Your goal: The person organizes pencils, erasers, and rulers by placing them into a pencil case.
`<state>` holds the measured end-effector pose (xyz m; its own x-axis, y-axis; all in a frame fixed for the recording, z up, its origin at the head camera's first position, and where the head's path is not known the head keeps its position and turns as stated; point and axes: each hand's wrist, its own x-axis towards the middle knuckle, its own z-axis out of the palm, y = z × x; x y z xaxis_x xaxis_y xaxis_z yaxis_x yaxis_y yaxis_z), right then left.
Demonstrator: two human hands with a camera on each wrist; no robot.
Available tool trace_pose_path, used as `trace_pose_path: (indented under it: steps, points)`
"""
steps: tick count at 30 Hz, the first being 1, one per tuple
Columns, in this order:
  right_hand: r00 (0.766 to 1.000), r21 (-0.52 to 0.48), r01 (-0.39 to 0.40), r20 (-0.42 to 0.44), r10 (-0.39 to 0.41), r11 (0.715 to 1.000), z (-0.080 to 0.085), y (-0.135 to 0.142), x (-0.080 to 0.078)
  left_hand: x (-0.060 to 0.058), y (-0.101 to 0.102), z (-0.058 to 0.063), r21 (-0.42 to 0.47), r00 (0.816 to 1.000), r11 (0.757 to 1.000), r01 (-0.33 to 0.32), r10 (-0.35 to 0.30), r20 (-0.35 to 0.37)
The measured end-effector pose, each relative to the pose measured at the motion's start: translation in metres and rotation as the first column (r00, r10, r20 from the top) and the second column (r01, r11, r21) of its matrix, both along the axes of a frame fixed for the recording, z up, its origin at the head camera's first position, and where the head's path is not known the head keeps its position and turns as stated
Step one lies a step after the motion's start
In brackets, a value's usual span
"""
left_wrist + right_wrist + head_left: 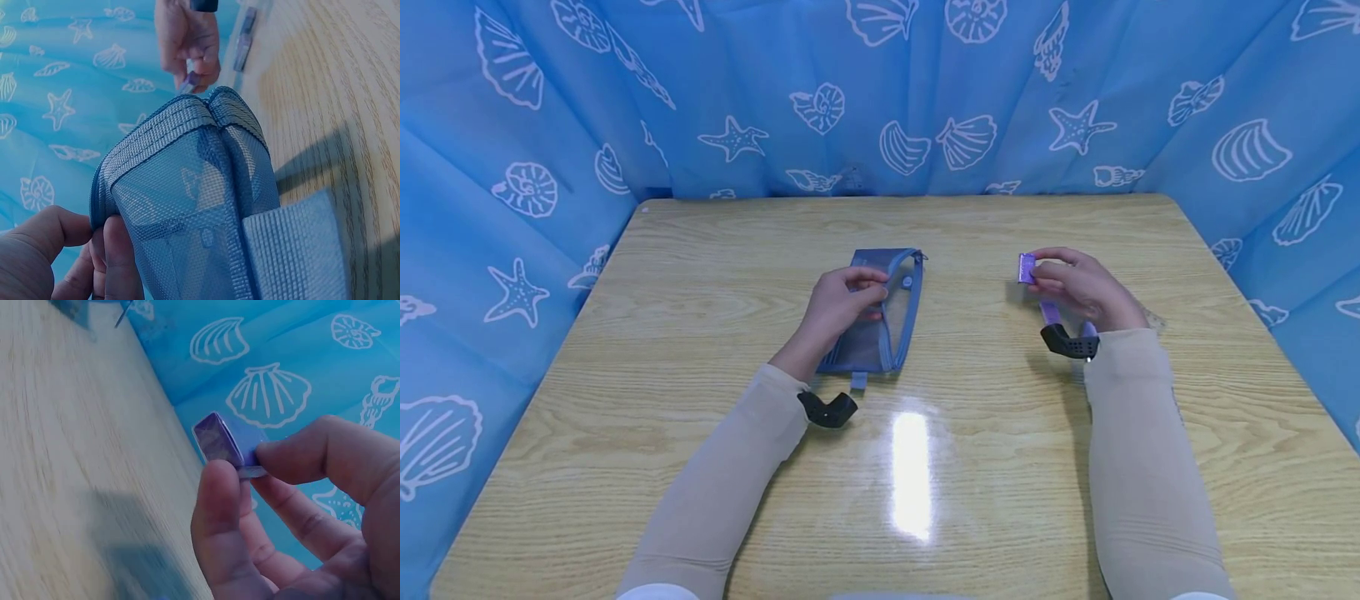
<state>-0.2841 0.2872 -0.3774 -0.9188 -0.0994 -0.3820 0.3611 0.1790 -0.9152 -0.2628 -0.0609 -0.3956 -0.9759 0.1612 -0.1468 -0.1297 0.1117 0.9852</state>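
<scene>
A blue mesh zipper pouch (pixel 868 342) lies on the table with its zipped side gaping open toward the right. My left hand (pixel 842 304) pinches the pouch's edge between thumb and fingers, as the left wrist view also shows at the zipper band (pixel 159 140). To the right, my right hand (pixel 1086 287) holds a small purple block (pixel 1027 268) by thumb and fingertips, raised off the table. Up close in the right wrist view, the purple block (pixel 219 437) looks boxy and shiny; its exact kind is unclear. Between pouch and block there is a gap.
Other purple pieces (pixel 1049 313) lie beneath my right hand, partly hidden by the hand and wrist strap. Clear packaging (pixel 1153 321) shows beside that wrist. A blue curtain with white seashells (pixel 895 100) borders the back and sides of the wooden table (pixel 1000 467).
</scene>
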Motion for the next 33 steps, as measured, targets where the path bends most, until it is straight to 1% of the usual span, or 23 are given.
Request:
trace_pose_path:
  steps: [3, 6, 9, 11, 14, 16, 21, 23, 33]
  points:
    - [0.999, -0.011, -0.038, 0.009, 0.038, 0.999, 0.002, -0.003, 0.001, -0.001, -0.001, 0.0, 0.005, 1.0, 1.0, 0.001, -0.001, 0.002]
    - [0.999, -0.083, -0.049, 0.015, 0.05, 0.995, 0.002, -0.007, 0.001, -0.001, -0.001, 0.0, 0.01, 1.0, 1.0, 0.003, -0.003, 0.002]
    - [0.998, -0.193, -0.055, 0.022, 0.06, 0.98, 0.001, -0.013, 0.0, -0.001, -0.001, 0.0, 0.012, 1.0, 1.0, 0.003, -0.003, 0.003]
    - [0.997, -0.219, -0.064, 0.024, 0.071, 0.974, 0.0, -0.016, -0.001, -0.001, 0.0, 0.0, 0.012, 1.0, 1.0, 0.002, -0.002, 0.002]
    - [0.994, -0.209, -0.093, 0.028, 0.101, 0.973, -0.002, -0.023, -0.002, -0.001, 0.0, 0.0, 0.012, 1.0, 1.0, 0.001, -0.001, 0.004]
    - [0.991, -0.165, -0.124, 0.025, 0.13, 0.978, -0.004, -0.028, -0.003, -0.001, 0.0, 0.0, 0.012, 1.0, 1.0, 0.001, -0.001, 0.003]
    - [0.984, -0.183, -0.164, 0.037, 0.173, 0.969, -0.009, -0.043, -0.005, -0.001, -0.001, 0.0, 0.009, 1.0, 1.0, 0.001, -0.001, 0.001]
    - [0.983, -0.209, -0.168, 0.043, 0.181, 0.963, -0.011, -0.049, -0.005, -0.001, -0.001, 0.0, 0.007, 1.0, 1.0, -0.002, 0.002, 0.001]
    - [0.969, -0.172, -0.234, 0.04, 0.244, 0.957, -0.019, -0.071, -0.006, -0.001, -0.001, -0.001, 0.006, 1.0, 1.0, 0.004, -0.004, -0.003]
